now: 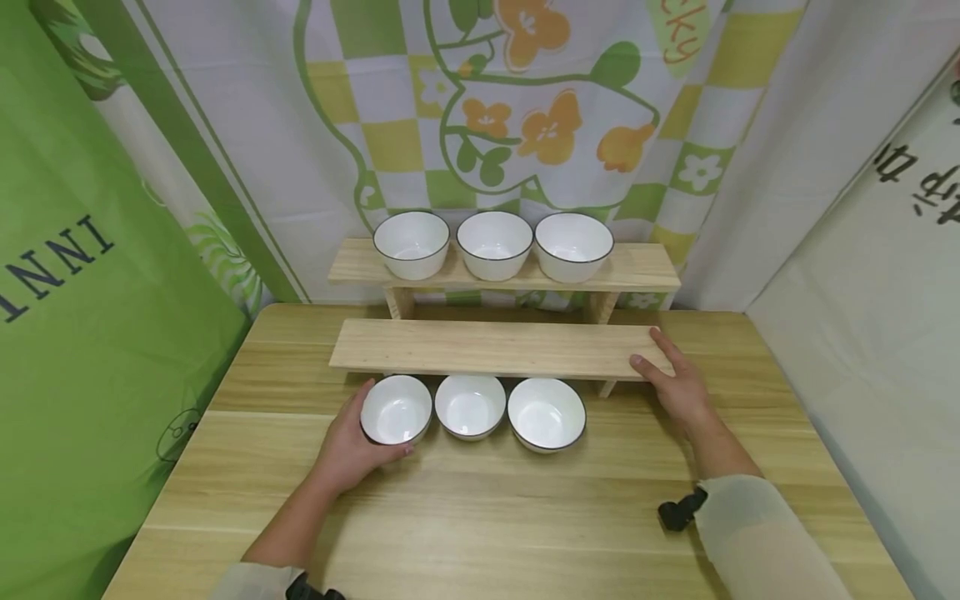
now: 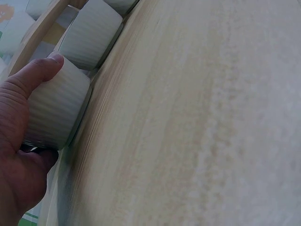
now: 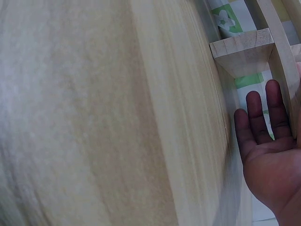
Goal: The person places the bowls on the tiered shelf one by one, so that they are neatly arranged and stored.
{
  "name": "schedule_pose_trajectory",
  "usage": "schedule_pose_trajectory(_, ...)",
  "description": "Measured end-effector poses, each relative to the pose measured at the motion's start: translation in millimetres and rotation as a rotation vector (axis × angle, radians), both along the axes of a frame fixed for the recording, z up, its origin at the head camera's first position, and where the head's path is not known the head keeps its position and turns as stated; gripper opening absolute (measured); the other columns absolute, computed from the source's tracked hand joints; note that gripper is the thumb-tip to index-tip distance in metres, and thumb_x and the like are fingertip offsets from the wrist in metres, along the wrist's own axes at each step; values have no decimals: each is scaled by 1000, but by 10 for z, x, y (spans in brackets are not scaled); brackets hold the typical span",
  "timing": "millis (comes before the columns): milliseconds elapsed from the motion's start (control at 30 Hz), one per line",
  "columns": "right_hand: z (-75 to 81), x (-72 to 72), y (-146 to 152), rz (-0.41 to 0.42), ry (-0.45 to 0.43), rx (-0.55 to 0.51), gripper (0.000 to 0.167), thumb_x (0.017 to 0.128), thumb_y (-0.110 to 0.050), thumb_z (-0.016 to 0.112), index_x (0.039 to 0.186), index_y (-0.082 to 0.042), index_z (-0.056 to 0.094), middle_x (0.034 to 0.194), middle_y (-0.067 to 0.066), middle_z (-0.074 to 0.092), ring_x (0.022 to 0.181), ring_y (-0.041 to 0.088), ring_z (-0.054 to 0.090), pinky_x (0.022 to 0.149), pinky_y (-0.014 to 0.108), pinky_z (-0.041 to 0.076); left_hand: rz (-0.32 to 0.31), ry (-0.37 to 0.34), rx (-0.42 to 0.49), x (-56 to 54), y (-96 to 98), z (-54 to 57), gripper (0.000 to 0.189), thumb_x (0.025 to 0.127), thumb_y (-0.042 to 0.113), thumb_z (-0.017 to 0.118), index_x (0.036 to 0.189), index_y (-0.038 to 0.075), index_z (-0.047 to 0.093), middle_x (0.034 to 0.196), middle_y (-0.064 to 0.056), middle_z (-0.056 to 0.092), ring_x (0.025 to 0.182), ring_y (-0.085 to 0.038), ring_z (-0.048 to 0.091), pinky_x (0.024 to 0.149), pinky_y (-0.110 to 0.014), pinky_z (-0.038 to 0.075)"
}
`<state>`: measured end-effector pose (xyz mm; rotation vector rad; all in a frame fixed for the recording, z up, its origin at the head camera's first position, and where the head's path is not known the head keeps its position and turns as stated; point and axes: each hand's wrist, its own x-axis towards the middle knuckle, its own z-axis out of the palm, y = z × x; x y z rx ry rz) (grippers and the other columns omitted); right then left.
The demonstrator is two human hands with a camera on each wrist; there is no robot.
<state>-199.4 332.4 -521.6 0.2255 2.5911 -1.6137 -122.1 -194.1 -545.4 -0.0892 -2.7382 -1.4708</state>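
Observation:
My left hand point(image 1: 351, 446) holds the left white bowl point(image 1: 397, 410) of the front row, its thumb on the near side and fingers around the left side. In the left wrist view, the thumb lies against the bowl's ribbed wall point(image 2: 59, 106). Beside it stand a middle bowl point(image 1: 471, 407) and a right bowl point(image 1: 547, 414), all with dark rims. My right hand point(image 1: 681, 387) rests at the right end of the lower wooden shelf point(image 1: 495, 348), thumb and index finger on the board. In the right wrist view, its other fingers point(image 3: 255, 115) extend straight below the board.
Behind, the upper wooden shelf point(image 1: 645, 265) carries three similar bowls: left point(image 1: 412, 246), middle point(image 1: 495, 247) and right point(image 1: 573, 247). A shelf support point(image 3: 244, 52) stands near the right hand. The wooden table point(image 1: 487, 525) extends forward; a patterned curtain point(image 1: 517, 125) hangs behind.

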Motion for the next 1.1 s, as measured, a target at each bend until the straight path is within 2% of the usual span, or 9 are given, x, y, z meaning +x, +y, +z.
schedule_pose_trajectory(333, -27, -31, 18, -4, -2, -33, 92, 94, -61, 69, 167, -36, 18, 173, 9, 6, 156, 44, 3, 125, 67, 12, 21, 32, 4, 14, -40, 28, 127, 57, 34, 104, 160, 8, 35, 151, -24, 47, 131, -42, 54, 110, -57, 46)
schedule_pose_trajectory(733, -16, -34, 54, 4, -13, -58, 92, 95, -60, 69, 166, -38, 16, 173, 9, 2, 156, 45, 0, 124, 69, 9, 0, 54, 77, -32, -19, 297, 121, 58, 27, 105, 158, 12, 38, 153, -18, 46, 132, -39, 54, 109, -55, 47)
schedule_pose_trajectory(1100, 2, -3, 22, 3, -14, -67, 91, 95, -58, 69, 167, -35, 17, 173, 6, 3, 157, 43, 0, 125, 67, 8, 10, 12, 103, -85, 60, 473, 124, 60, 30, 104, 161, 12, 34, 158, -18, 41, 138, -36, 49, 113, -53, 43)
